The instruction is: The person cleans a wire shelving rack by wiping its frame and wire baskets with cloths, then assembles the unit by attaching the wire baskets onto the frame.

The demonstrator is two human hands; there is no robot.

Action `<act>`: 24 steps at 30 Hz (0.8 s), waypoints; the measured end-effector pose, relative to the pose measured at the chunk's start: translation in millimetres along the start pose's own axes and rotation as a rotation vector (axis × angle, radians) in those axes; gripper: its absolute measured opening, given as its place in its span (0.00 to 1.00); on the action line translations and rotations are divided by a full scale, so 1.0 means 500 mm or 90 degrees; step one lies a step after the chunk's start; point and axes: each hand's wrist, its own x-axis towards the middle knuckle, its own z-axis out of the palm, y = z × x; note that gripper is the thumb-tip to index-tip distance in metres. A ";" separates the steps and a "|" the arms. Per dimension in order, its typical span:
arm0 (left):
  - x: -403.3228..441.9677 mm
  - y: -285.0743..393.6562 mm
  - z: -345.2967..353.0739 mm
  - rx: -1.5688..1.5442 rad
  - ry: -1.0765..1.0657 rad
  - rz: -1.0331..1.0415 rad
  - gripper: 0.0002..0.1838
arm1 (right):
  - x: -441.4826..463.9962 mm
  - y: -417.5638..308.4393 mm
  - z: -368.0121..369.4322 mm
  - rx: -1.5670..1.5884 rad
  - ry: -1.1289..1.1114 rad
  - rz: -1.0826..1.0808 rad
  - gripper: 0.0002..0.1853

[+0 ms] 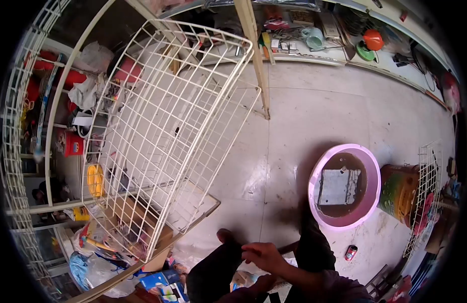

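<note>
My right hand (263, 256) reaches across in front of my body at the bottom centre, close to my dark-trousered knee. Its fingers point left, loosely bent and slightly apart, and nothing shows in them. Below it is my left hand (266, 282), partly covered by the right forearm, its fingers too hidden to make out. A large white wire basket (168, 126) stands up-left of my hands. To the right, a pink basin (373, 177) holds murky water with a grey rectangular panel (339, 187) in it. Neither hand touches the basket or the basin.
A rusty tin (400, 192) and a wire grid (430, 177) stand right of the basin. A small red can (351, 252) is on the tiled floor (294, 111). A wooden post (256, 60), cluttered shelves (314, 53) and a cardboard box (160, 242) surround the space.
</note>
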 end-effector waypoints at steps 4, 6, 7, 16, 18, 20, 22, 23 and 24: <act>-0.054 -0.022 -0.025 0.062 0.087 0.082 0.18 | 0.014 -0.008 -0.006 0.111 0.025 0.047 0.15; -0.072 0.105 -0.158 0.104 -0.031 -0.057 0.20 | 0.028 0.030 -0.007 0.245 0.055 0.055 0.15; -0.082 0.106 -0.157 0.130 0.056 -0.065 0.20 | 0.038 0.081 -0.001 0.260 0.058 -0.017 0.16; -0.136 0.278 -0.256 0.021 0.216 -0.028 0.13 | -0.056 0.053 -0.003 0.002 0.137 -0.025 0.21; -0.144 0.328 -0.266 -0.024 0.283 0.076 0.11 | -0.086 0.019 -0.022 -0.009 0.142 0.008 0.20; -0.156 0.403 -0.300 -0.038 0.272 0.046 0.10 | -0.107 -0.011 -0.038 0.169 0.178 -0.026 0.19; -0.164 0.439 -0.310 -0.068 0.272 0.032 0.10 | -0.126 -0.070 -0.048 0.234 0.185 -0.021 0.18; -0.164 0.446 -0.309 -0.076 0.315 0.079 0.10 | -0.132 -0.106 -0.055 0.225 0.198 -0.048 0.17; -0.167 0.456 -0.310 -0.079 0.323 0.078 0.10 | -0.140 -0.149 -0.063 0.215 0.208 -0.075 0.17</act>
